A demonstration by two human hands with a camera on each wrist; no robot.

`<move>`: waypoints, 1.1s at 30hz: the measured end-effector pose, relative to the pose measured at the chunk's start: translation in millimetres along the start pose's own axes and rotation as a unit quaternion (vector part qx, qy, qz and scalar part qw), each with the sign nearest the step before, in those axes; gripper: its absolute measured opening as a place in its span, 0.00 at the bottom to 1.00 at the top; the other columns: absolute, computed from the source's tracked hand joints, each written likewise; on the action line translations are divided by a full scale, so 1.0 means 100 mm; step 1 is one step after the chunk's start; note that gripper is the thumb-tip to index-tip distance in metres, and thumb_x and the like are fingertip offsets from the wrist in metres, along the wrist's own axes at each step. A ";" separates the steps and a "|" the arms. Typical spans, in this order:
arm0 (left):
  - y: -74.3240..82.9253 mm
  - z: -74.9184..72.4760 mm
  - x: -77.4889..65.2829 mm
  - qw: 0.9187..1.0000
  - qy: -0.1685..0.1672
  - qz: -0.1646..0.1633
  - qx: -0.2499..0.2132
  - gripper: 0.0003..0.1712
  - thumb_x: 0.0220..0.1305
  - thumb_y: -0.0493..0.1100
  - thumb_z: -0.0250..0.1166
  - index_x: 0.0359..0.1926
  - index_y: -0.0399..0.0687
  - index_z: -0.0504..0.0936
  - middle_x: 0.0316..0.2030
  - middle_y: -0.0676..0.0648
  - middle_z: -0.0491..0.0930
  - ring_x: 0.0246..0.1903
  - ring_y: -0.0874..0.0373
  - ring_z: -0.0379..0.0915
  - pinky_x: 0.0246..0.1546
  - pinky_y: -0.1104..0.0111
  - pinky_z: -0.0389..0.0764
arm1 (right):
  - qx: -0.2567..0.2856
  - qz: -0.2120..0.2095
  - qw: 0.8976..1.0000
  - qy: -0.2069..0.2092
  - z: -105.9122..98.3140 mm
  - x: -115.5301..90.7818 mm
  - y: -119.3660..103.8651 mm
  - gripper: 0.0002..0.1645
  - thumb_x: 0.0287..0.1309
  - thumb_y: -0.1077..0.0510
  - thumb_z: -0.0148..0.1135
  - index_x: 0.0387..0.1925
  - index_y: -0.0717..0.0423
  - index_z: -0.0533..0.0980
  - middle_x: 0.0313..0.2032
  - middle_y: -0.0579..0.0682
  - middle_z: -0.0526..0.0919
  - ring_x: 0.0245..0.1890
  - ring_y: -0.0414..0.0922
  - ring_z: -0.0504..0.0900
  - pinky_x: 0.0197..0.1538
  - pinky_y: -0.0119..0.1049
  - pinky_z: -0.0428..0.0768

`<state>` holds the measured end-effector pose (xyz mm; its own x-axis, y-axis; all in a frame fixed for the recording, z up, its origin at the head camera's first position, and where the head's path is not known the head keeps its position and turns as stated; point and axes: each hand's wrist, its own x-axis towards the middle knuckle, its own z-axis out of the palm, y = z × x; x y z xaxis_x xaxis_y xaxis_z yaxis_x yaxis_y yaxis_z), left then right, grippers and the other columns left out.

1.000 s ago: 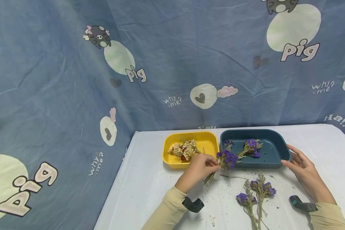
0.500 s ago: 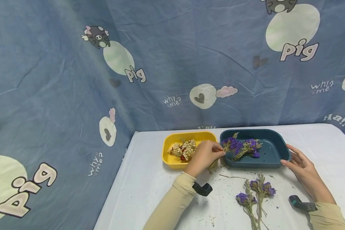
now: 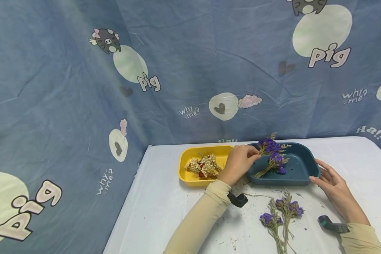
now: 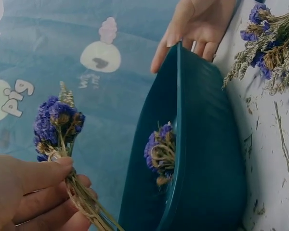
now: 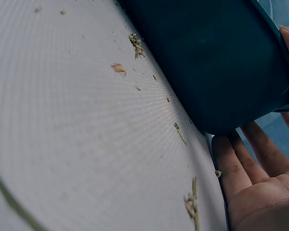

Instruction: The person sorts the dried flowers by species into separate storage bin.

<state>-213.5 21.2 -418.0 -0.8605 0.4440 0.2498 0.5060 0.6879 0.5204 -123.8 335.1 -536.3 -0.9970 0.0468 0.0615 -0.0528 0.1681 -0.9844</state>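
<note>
Between its thumb and fingers my left hand pinches the stems of a bunch of dried purple flowers. The bunch is over the back left part of a dark teal tray; in the left wrist view its blooms point up and the stems hang below the fingers. Inside the tray lies another purple bunch. My right hand grips the tray's right end, the thumb at the front corner and the fingers along the side, as the right wrist view shows the fingers against the wall.
A yellow tray with dried white and red flowers stands to the left, partly behind the left hand. More purple flower stems lie on the white table in front. Plant crumbs and a loose stem are scattered there. A blue curtain hangs behind.
My left hand has carried the purple bunch right and away from me, from the tray's front left corner to over its back part. The right hand stays at the tray's end.
</note>
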 end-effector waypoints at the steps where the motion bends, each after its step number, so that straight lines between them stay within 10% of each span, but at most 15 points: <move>1: 0.01 0.02 0.02 1.000 0.001 0.004 0.010 0.09 0.71 0.50 0.67 0.45 0.57 0.91 0.37 0.59 0.91 0.31 0.73 0.79 0.31 0.84 0.76 | 0.005 -0.003 1.000 -0.001 0.00 0.00 0.00 0.46 0.74 0.59 0.60 0.82 0.33 0.50 0.77 0.42 0.59 0.66 0.19 0.64 0.57 0.08 0.71; 16: 0.06 0.39 0.28 0.996 -0.036 -0.007 0.081 0.08 0.72 0.50 0.66 0.42 0.59 0.91 0.36 0.60 0.89 0.25 0.74 0.72 0.27 0.83 0.74 | -0.004 0.021 1.000 -0.004 0.00 -0.01 0.00 0.46 0.75 0.57 0.60 0.82 0.30 0.48 0.82 0.43 0.49 0.84 0.41 0.44 0.67 0.11 0.65; 33: -0.05 0.60 0.29 0.991 -0.071 -0.031 0.108 0.08 0.73 0.45 0.65 0.42 0.55 0.91 0.35 0.57 0.89 0.24 0.70 0.75 0.27 0.80 0.76 | 0.028 -0.008 1.000 -0.011 -0.01 0.01 0.00 0.46 0.74 0.60 0.60 0.82 0.34 0.51 0.77 0.41 0.59 0.69 0.22 0.62 0.56 0.07 0.71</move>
<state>-237.1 65.0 -462.0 -0.8814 0.4625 0.0963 0.4658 0.8166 0.3409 -124.4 336.2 -536.5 -0.9970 0.0229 0.0739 -0.0709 0.1138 -0.9910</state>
